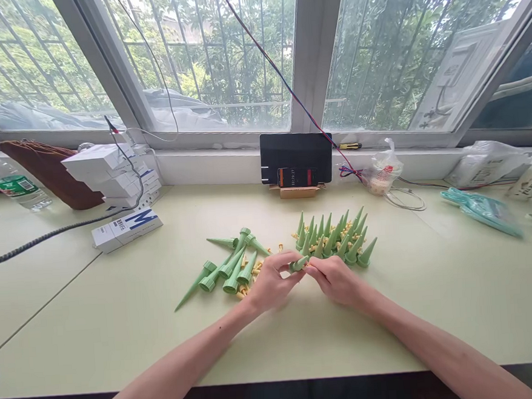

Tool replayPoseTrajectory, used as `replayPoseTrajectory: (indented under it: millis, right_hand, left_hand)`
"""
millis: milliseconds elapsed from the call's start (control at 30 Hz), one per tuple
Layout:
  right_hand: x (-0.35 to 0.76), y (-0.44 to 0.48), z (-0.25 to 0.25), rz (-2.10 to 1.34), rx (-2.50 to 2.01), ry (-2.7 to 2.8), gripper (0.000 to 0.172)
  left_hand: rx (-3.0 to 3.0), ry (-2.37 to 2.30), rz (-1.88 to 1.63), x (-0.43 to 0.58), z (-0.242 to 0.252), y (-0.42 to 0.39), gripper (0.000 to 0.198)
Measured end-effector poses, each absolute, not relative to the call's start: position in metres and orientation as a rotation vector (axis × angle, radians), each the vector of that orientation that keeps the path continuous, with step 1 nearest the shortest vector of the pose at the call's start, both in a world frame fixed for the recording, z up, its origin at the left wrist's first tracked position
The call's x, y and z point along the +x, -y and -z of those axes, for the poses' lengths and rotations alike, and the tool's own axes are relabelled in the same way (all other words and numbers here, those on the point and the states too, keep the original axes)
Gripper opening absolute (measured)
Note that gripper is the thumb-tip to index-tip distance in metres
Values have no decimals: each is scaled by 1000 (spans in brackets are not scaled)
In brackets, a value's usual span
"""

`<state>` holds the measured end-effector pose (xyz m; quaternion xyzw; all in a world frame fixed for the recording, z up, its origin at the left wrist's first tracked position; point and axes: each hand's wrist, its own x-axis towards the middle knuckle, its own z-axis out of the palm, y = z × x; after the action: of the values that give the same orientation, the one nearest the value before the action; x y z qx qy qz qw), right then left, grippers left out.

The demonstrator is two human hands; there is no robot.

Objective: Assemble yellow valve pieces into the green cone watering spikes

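Between finger and thumb, my left hand (276,279) holds a green cone (299,263) with its tip toward the right. My right hand (338,278) is pinched at the cone's side, where a small bit of yellow shows between the fingertips. Left of my hands lies a loose pile of green cones (229,266) with ribbed caps, pointing various ways. Small yellow pieces (257,267) are scattered among and beside them. Behind my right hand, several green cones (341,237) stand upright in close rows, with yellow pieces showing between them.
At the back of the table (165,328), a phone (297,177) leans on a black tablet (269,150) above a cardboard piece. White boxes (126,228), a dark cable and a bottle (16,183) are at left. Plastic bags (382,170) and a teal pouch (480,212) lie at right.
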<state>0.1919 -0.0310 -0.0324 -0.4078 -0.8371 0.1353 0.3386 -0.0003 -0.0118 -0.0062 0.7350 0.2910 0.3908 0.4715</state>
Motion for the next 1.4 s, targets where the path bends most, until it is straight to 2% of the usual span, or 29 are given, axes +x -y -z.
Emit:
replayPoseTrajectory:
  millis: [433, 800, 967, 1400]
  right_hand:
    - [192, 31, 31, -394, -1096, 2142, 38]
    - [192, 31, 31, -414, -1087, 2089, 37]
    - [192, 31, 32, -306, -1025, 2085, 39]
    - [188, 40, 23, 180, -747, 2120, 41]
  left_hand:
    - [1672, -735, -912, 0, 7, 11, 4]
    - [1407, -648, -817, -1, -1, 10, 17]
    - [1286, -540, -766, -3, -2, 7, 23]
    - [1060, -357, -539, -6, -1, 7, 22]
